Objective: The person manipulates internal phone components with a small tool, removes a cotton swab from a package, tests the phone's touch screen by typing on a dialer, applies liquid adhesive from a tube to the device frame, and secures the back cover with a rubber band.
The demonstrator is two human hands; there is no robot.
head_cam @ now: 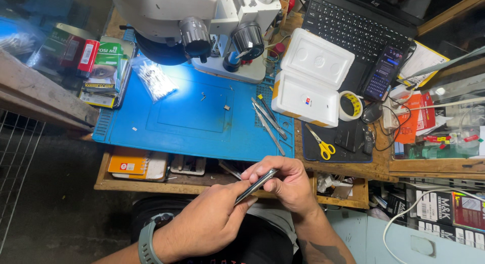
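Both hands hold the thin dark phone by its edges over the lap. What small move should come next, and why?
Probably lift the phone forward onto the blue mat. The left hand and right hand pinch it in the air, below the bench edge, away from the tweezers and the microscope light.

Single head cam, worn by the person, looks steeply down & fwd over a workbench. Hands sit close at bottom centre; blue work mat (192, 117) mid-frame, microscope (202, 27) and laptop (361, 27) farther, along top edge. No 2nd view to overlap.
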